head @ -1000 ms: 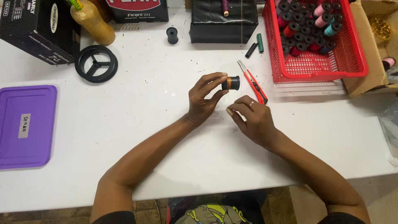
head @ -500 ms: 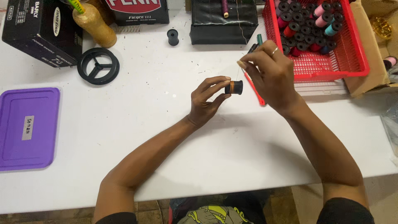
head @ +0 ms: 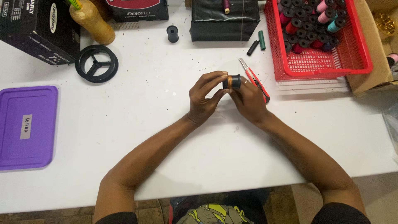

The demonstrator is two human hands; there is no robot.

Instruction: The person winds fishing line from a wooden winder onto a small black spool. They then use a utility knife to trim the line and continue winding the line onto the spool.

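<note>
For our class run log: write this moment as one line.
left hand: grips small black spool | right hand: touching spool | red utility knife: beside

Both bare forearms reach forward and converge. The left hand (head: 204,97) curls with fingertips and thumb pinched closed, palm turned right. The right hand (head: 248,99) sits just beside it, fingers bent toward the left fingertips.

- Bright, even light falls from above on the white tabletop (head: 137,124), which looks nearly washed out.
- Soft, faint shadows lie under the forearms and beside the red plastic mesh basket (head: 323,66).
- A mild sheen shows on the purple plastic lid (head: 27,128).
- Focus is sharp throughout; the edges bend slightly.
</note>
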